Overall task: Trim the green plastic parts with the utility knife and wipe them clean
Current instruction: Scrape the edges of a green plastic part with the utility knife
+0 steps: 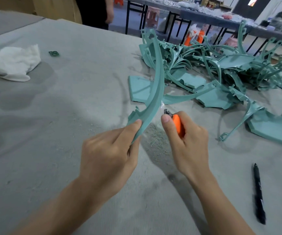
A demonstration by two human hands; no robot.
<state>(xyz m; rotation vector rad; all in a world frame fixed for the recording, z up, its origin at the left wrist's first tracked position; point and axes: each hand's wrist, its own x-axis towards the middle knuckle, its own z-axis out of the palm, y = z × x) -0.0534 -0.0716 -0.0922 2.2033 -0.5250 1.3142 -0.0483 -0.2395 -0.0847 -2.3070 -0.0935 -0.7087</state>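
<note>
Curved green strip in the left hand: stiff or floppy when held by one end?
Probably stiff: the curved green strip stands up in an arc above the left hand, which pinches only its lower end, without drooping. Likely light, since a thumb-and-finger pinch carries it. Its thin section suggests it may flex under the utility knife.

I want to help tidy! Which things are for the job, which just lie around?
For the job: curved green part, left hand; orange utility knife, right hand; green parts pile; white cloth.
Lying about: black pen; small green piece.
</note>
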